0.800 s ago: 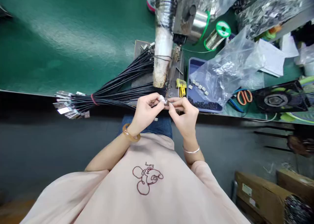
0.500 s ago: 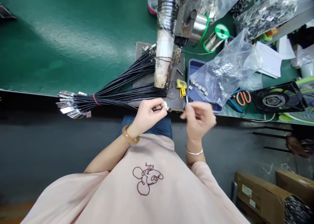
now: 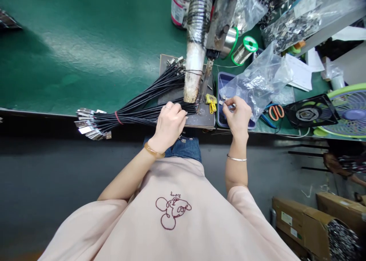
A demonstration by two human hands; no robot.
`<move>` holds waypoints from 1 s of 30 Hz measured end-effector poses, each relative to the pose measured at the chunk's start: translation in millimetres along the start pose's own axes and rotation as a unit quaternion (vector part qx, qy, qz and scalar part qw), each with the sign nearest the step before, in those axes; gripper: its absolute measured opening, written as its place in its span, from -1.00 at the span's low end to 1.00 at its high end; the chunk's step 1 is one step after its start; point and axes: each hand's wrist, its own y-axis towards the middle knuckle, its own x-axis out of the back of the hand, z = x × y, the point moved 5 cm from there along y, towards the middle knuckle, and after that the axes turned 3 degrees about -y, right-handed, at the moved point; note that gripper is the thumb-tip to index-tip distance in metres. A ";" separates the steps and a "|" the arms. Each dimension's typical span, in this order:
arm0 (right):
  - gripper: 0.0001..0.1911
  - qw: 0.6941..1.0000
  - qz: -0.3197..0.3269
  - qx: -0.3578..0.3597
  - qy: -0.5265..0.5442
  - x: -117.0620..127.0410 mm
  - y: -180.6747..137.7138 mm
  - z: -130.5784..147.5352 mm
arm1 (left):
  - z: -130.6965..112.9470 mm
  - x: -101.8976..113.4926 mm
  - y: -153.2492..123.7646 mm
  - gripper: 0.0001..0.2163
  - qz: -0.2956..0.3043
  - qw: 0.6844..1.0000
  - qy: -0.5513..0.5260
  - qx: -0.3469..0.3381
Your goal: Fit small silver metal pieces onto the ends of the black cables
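Observation:
My left hand (image 3: 170, 123) is at the bench edge, its fingers curled down on the front strands of the black cables (image 3: 137, 117). A red band ties these cables near their left end, where several metal USB plugs (image 3: 85, 128) fan out. My right hand (image 3: 238, 116) reaches over the blue tray (image 3: 219, 86), thumb and forefinger pinched on a small metal connector shell (image 3: 221, 102). Its palm and fingers hide part of the tray. A yellow clip (image 3: 211, 102) lies just left of the tray, on the grey board (image 3: 204, 120).
A soldering iron (image 3: 205, 79) and a taped fume hose (image 3: 191, 86) hang over the board. Solder spools (image 3: 243, 51), a plastic bag (image 3: 257, 83), orange-handled pliers (image 3: 276, 112) and a black fan (image 3: 310, 112) stand to the right. Open cartons (image 3: 314, 226) sit on the floor.
My left hand has moved from holding up a cable end with a connector to resting on the cable strands. My right hand has moved up and forward into the tray, onto a connector shell.

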 end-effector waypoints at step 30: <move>-0.91 0.926 -0.005 0.006 0.377 -12.3 -67.9 70.4 | -6.8 -7.2 -0.4 -0.88 0.078 0.788 -0.558 0.247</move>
